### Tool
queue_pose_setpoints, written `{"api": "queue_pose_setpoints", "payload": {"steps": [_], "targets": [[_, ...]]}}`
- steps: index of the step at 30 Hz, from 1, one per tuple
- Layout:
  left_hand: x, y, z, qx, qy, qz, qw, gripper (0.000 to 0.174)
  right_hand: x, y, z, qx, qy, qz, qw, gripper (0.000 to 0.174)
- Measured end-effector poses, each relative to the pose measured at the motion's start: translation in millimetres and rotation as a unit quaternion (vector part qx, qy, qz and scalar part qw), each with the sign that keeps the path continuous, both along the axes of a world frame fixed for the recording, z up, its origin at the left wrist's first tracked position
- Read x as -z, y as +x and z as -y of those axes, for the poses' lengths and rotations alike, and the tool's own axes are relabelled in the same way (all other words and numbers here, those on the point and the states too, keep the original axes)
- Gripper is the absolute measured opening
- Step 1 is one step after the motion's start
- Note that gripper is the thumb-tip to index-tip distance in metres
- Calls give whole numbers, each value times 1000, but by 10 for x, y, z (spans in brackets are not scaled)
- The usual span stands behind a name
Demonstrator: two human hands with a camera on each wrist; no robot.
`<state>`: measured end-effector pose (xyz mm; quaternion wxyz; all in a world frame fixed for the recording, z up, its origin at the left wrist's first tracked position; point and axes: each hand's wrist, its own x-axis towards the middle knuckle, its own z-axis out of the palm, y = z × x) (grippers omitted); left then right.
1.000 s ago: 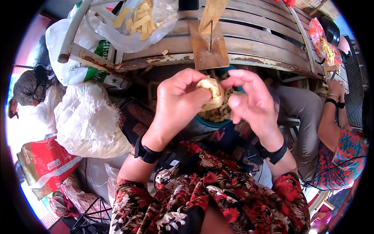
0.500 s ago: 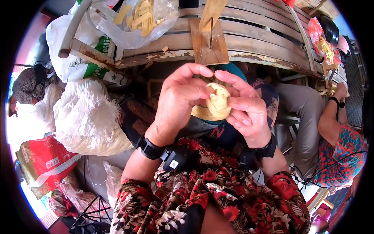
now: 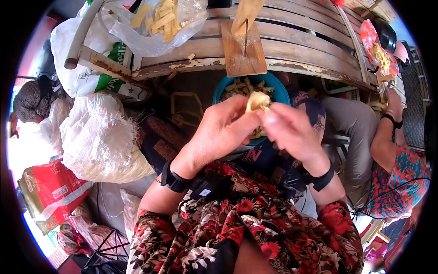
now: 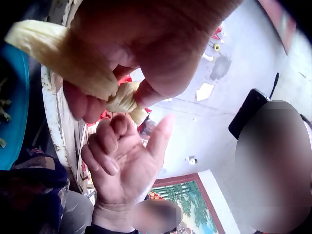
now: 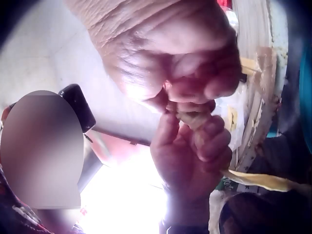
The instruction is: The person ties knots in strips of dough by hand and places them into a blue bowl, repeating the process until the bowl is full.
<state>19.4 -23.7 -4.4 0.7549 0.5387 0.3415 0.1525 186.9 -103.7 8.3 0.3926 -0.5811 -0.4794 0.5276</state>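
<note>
A pale yellow, flat folded strip (image 3: 258,99) is up in front of the person, twisted into a small knot or loop. My left hand (image 3: 219,130) pinches it between thumb and fingers; in the left wrist view a long end of the strip (image 4: 53,48) sticks out past that hand. Close by is my right hand (image 3: 294,130), blurred in the head view. The left wrist view shows the right hand (image 4: 126,168) just below the strip's short end, fingers loosely bent and thumb apart. Below the hands, a teal basin (image 3: 284,91) holds many similar pieces.
A slatted bench (image 3: 310,48) with a rusty edge stands ahead, bearing a wooden board with a metal rod (image 3: 246,59) and a plastic bag of strips (image 3: 164,20). A large white sack (image 3: 102,141) stands at the left. Another person (image 3: 397,178) sits at the right.
Half a second ago both hands held the strip, its wider fold hanging down. Now the left hand pinches it higher up, the right hand is blurred beside it, and more of the basin shows.
</note>
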Motion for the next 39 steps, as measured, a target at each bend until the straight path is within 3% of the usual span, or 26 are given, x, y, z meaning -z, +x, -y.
{"api": "queue_pose_setpoints", "payload": {"steps": [2, 4, 6, 8, 9, 11, 14, 16, 18, 20, 23, 24, 28, 30, 31, 34, 36, 38, 39], "targets": [[-16, -27, -3, 17, 25, 24, 999, 26, -44, -46, 26, 47, -9, -100, 994, 30], [-29, -247, -115, -38, 14, 54, 998, 20, -63, 125, 145, 86, -6, -221, 972, 30], [72, -315, -199, -44, 102, 12, 994, 12, -92, 114, 120, 13, -40, -106, 993, 32], [-6, -298, -207, -53, 132, 15, 990, 8, 26, 189, 41, -33, 11, -150, 988, 35], [-33, -293, -213, -52, 150, 23, 987, 9, 84, 263, -15, -39, 47, -165, 984, 45], [-92, -268, -222, -33, 214, 25, 976, 10, 21, 348, -117, -22, -68, -148, 986, 55], [-152, -161, -262, 25, 441, 48, 896, 12, -107, 320, -248, -128, -149, -191, 962, 53], [-93, -111, -275, 19, 487, 78, 870, 15, -229, 223, -299, -153, -223, -241, 932, 41], [-116, -118, -325, 30, 535, 81, 840, 17, -42, 287, -333, -250, -227, -259, 905, 39], [-151, -250, -384, 30, 532, 24, 846, 14, 4, 383, -300, -277, -206, -221, 912, 35], [-13, -233, -565, 14, 426, -63, 903, 12, 77, 425, -420, -187, -223, -180, 940, 33], [48, -151, -625, -20, 322, -66, 944, 11, 101, 455, -516, -153, -215, -172, 949, 33], [344, 210, -1026, -90, 315, -117, 938, 14, 335, 543, -962, -4, -81, 30, 996, 28], [494, 382, -1202, -120, 342, -159, 918, 24, 453, 564, -1183, 63, -64, 86, 992, 24], [566, 460, -1275, -130, 371, -174, 903, 25, 557, 583, -1249, 81, 8, 154, 985, 28], [743, 606, -1338, -154, 388, -217, 883, 29, 892, 621, -1425, 99, 108, 414, 898, 33], [805, 596, -1332, -168, 388, -225, 878, 28, 823, 688, -1370, 80, 27, 399, 913, 40], [722, 544, -1262, -153, 326, -155, 920, 26, 618, 706, -1247, 48, -35, 363, 930, 43], [642, 517, -1181, -141, 293, -118, 938, 26, 534, 649, -1147, 44, 61, 335, 939, 52]]}}
